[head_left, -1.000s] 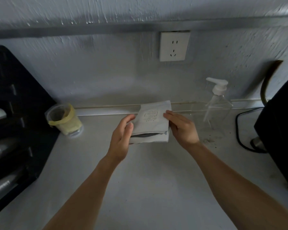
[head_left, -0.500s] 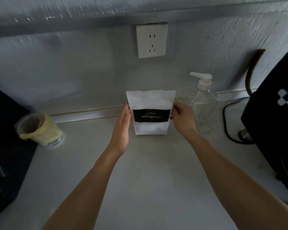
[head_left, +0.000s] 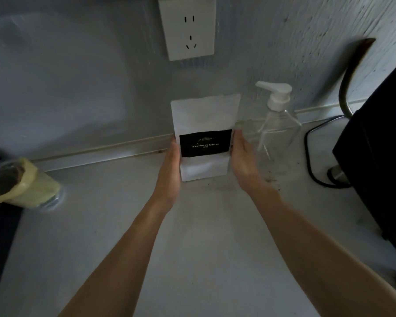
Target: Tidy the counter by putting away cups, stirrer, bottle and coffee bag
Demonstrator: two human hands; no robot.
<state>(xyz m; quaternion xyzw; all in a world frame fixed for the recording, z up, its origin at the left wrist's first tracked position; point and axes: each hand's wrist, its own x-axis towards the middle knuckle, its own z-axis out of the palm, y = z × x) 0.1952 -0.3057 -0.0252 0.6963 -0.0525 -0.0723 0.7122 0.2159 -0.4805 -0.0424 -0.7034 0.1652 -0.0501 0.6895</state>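
White paper coffee bag [head_left: 204, 138], black label "Kopiluwak Coffee", upright at wall btwn flat, pressed-together fingers of left hand [head_left: 169, 170] & right hand [head_left: 241, 161]; clear pump bottle [head_left: 274, 133] just right of right fingers; vs 0.5 s ago, bag nearer wall

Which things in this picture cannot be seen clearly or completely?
- Head view: cup with yellow liner, blurred and cut by the left edge; contents unclear.
- Black machine, cut by the right edge.
- Small print on the coffee bag label, too small.
- Whether the left hand and right hand grip or only touch the bag.
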